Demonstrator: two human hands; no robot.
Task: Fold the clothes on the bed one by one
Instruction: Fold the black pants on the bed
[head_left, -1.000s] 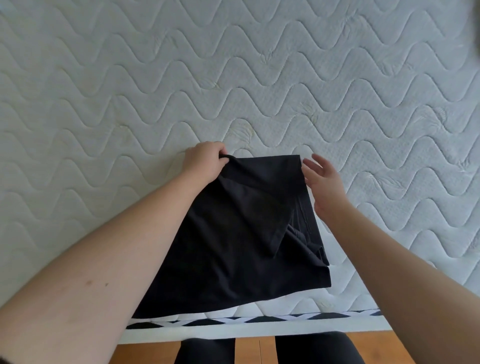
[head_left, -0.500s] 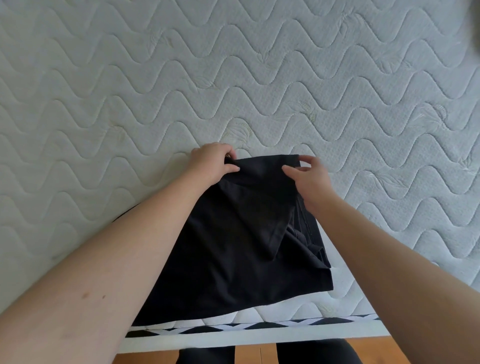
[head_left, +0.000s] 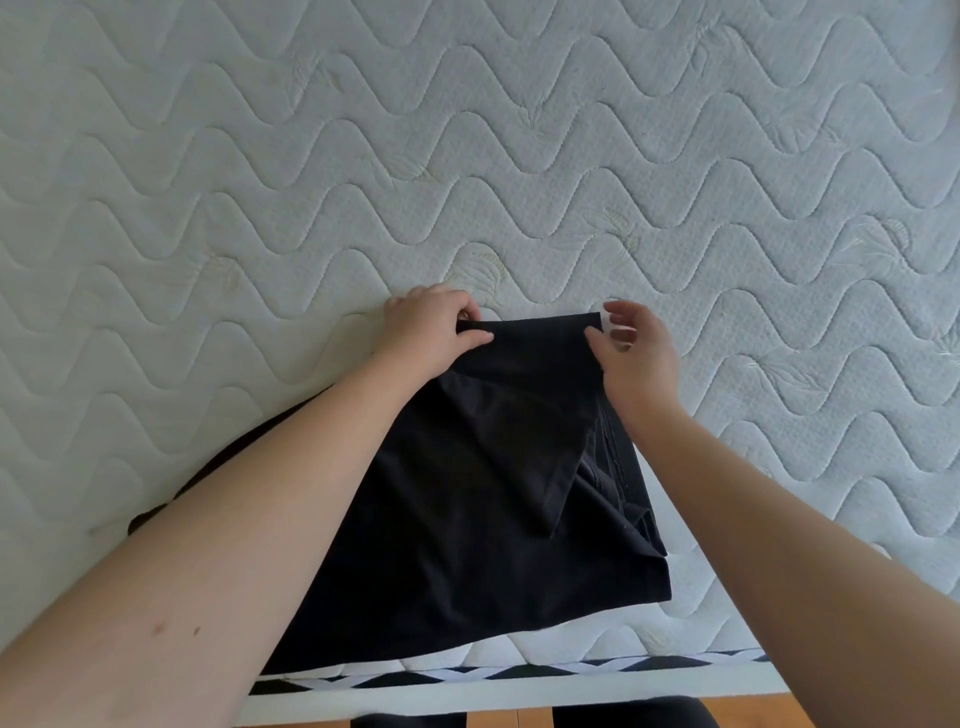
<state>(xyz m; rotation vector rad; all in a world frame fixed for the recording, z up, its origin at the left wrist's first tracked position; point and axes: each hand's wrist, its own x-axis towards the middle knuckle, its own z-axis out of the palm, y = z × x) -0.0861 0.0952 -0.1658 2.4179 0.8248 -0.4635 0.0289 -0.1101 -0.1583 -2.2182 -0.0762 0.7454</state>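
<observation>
A black garment (head_left: 467, 493) lies partly folded on the white quilted mattress (head_left: 519, 130), near its front edge, with layered hems showing along the garment's right side. My left hand (head_left: 431, 327) pinches the garment's far left corner between thumb and fingers. My right hand (head_left: 639, 358) is at the far right corner with its fingers spread; the thumb rests on the cloth edge and the fingers hover just above it. My left forearm covers the garment's left part.
The mattress stretches away on all sides with its wavy stitching. Its black-and-white patterned border (head_left: 467, 675) runs along the near edge. Below that are a wooden floor (head_left: 753, 712) and my dark-clothed legs (head_left: 623, 714).
My right hand closed on the far right corner half a second ago and has now spread its fingers again. My left hand keeps its grip, and the garment's far edge has shifted slightly.
</observation>
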